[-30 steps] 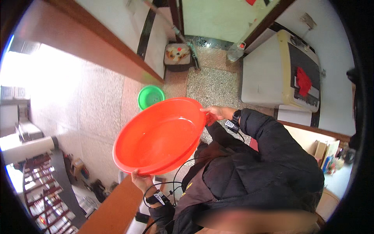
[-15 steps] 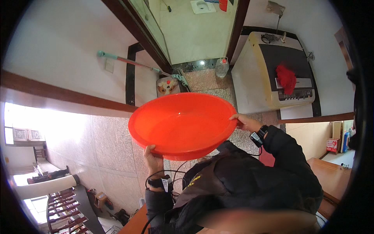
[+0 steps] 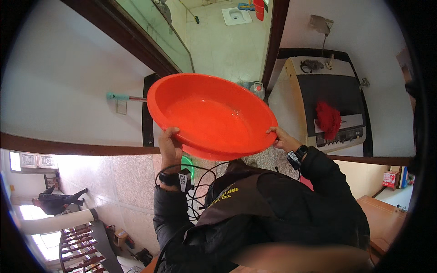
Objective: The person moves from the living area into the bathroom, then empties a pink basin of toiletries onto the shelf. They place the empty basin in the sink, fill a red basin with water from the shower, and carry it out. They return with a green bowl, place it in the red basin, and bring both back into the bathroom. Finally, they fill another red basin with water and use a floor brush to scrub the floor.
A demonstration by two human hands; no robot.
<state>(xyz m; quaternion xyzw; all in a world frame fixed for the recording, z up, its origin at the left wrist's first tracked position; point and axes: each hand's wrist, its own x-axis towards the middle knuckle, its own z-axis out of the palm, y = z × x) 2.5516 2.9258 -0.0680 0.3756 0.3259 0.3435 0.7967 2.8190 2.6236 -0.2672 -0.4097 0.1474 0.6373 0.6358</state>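
Through the head view I have the left hand (image 3: 169, 148) gripping the basin (image 3: 205, 120) at its near left rim and the right hand (image 3: 286, 140) gripping its right edge; that wide spacing probably shares the weight and steadies it. It hangs above the speckled floor (image 3: 132, 182), before a doorway to a tiled room with a toilet (image 3: 236, 16). A green bowl (image 3: 188, 169) sits below; right, a red cloth (image 3: 327, 118) overlaps the washer (image 3: 327, 82)'s panel edge.

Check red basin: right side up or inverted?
Right side up: red basin shows its inner bottom from above; left hand and right hand hold its rim.
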